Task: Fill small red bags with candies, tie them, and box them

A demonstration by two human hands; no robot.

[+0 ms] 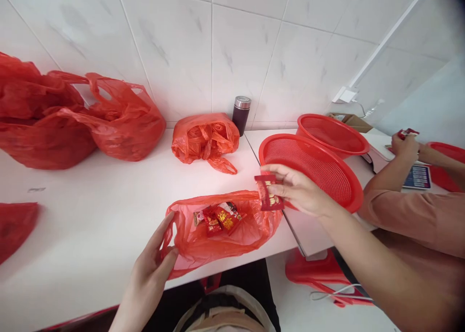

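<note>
An open red plastic bag (225, 242) lies at the front edge of the white table (90, 216). Inside it are several red and gold wrapped sweets (220, 219). My left hand (150, 269) grips the bag's left rim between thumb and fingers. My right hand (300, 191) hovers over the bag's right side and pinches a small red packet (268, 192) with gold print. Just behind that hand, a red mesh basket (327, 177) sits tilted.
A second red basket (332, 133) stands behind the first. Filled red bags (119, 119) lie at the back left, a smaller one (205, 138) by a dark flask (240, 113). A co-worker's hands (405, 145) hold a red packet at the far right.
</note>
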